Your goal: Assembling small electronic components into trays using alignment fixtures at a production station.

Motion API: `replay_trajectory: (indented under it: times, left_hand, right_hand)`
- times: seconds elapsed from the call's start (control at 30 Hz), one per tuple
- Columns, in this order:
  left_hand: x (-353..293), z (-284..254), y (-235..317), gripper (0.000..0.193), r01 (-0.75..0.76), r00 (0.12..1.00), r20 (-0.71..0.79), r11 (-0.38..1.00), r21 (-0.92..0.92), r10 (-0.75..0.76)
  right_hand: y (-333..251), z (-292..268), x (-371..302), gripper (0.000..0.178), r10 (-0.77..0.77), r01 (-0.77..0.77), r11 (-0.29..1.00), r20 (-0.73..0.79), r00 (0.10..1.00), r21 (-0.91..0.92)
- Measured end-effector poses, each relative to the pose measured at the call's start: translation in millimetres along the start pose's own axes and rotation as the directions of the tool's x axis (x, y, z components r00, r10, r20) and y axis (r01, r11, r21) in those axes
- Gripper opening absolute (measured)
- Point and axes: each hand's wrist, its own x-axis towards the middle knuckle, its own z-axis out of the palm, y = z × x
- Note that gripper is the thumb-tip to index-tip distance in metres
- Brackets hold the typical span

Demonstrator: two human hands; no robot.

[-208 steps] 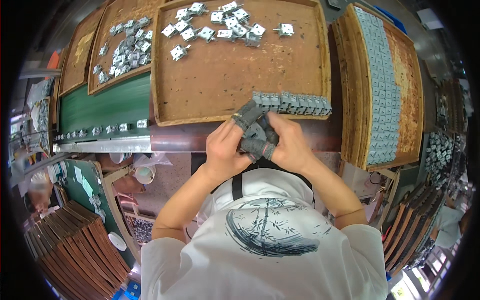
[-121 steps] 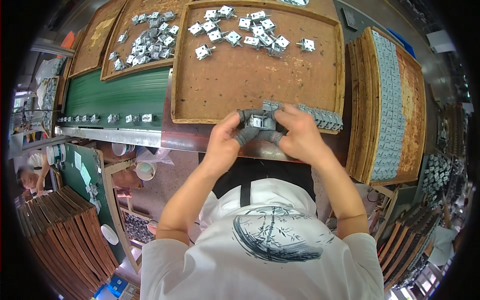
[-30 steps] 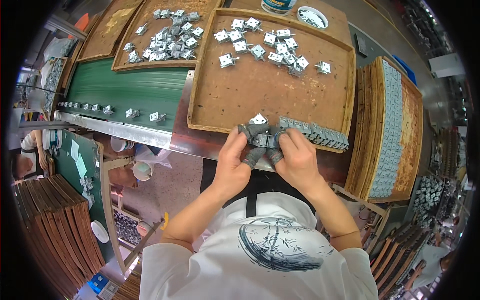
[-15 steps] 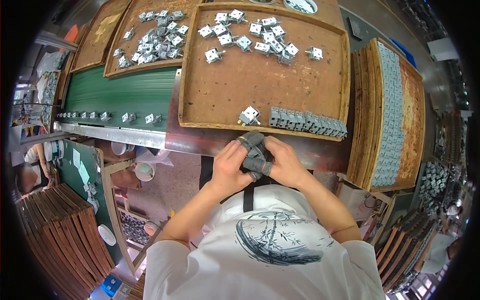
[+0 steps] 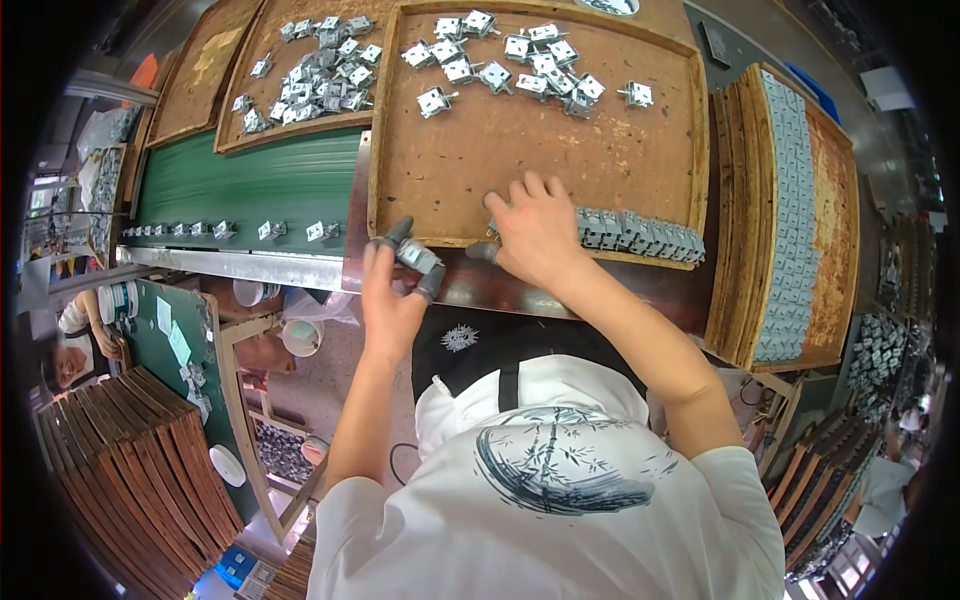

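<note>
A grey metal part (image 5: pixel 418 257) is being gripped between the fingers and thumb of the left hand (image 5: pixel 385 308), at the near edge of a wooden tray (image 5: pixel 465 165). The right hand (image 5: pixel 535 238) is being held over that edge, beside a row of grey parts (image 5: pixel 645 236); whether anything is being grasped there cannot be told. Loose metal parts (image 5: pixel 543 64) are being held in the tray's far half.

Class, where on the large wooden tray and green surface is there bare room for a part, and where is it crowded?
The large wooden tray is bare across its middle, between the scattered parts and the right hand. The green surface is bare beyond its line of parts. Crowded: the tray's far end and the packed near-right row.
</note>
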Motion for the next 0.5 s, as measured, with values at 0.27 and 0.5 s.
replay_trajectory:
  times: [0.27,0.5]
  left_hand:
    - [31,15,-18,0.054,0.208,0.969,0.197,0.922,-0.328,-0.148]
    - [63,26,-12,0.049,0.282,0.944,0.284,0.862,-0.422,-0.169]
  right_hand:
    - [13,0,13,0.034,0.033,-0.038,0.999,0.181,0.983,0.024]
    - [37,-26,23,0.028,0.1,-0.205,0.96,0.446,0.889,0.193]
